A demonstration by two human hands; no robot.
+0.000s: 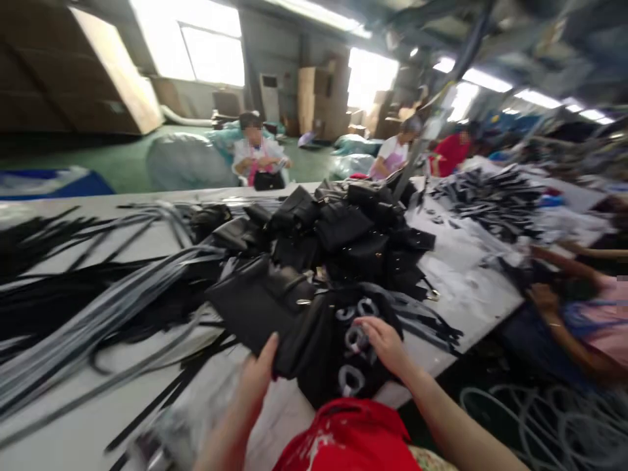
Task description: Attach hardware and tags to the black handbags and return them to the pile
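My left hand (260, 369) is closed on the near edge of a black handbag (262, 301), thumb on top. The bag lies tilted, with a small gold-coloured metal piece on its side. My right hand (385, 343) pinches a pale grey ring-shaped coil (356, 338), its fingertips partly hidden behind it. Several similar coils rest on black material (318, 366) just in front of my red apron (343, 432). Right behind the bag rises a heap of black bags (343, 232) with small metal fittings.
Long black and grey strips (122, 294) spread over the white table (59, 418) on the left. Clear plastic (181, 418) lies near my left forearm. A co-worker's arm (549, 307) is at the right. Other people sit across the table. Pale tubing (544, 418) is at lower right.
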